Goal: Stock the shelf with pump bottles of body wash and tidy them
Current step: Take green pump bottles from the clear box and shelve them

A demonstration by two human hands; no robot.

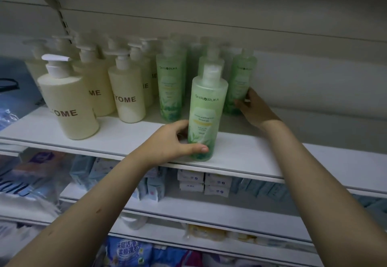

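Holding: the left hand (178, 141) grips the front green bottle (206, 107) low on its body, thumb across the front, fingers wrapped behind.
Steadying: the right hand (254, 109) curls its fingers round the rear green bottle (240, 78) at the far right.
Position: the front green bottle stands upright at the shelf (272, 155) edge, right of the cream bottles (67, 103).
Advice: slide it back without lifting, label forward, grip low so it cannot tip.

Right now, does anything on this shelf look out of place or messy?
The green bottle in the left hand stands alone at the front edge of the shelf, well ahead of the other green bottles. The right hand grips the rightmost green bottle. No spills or damage show.
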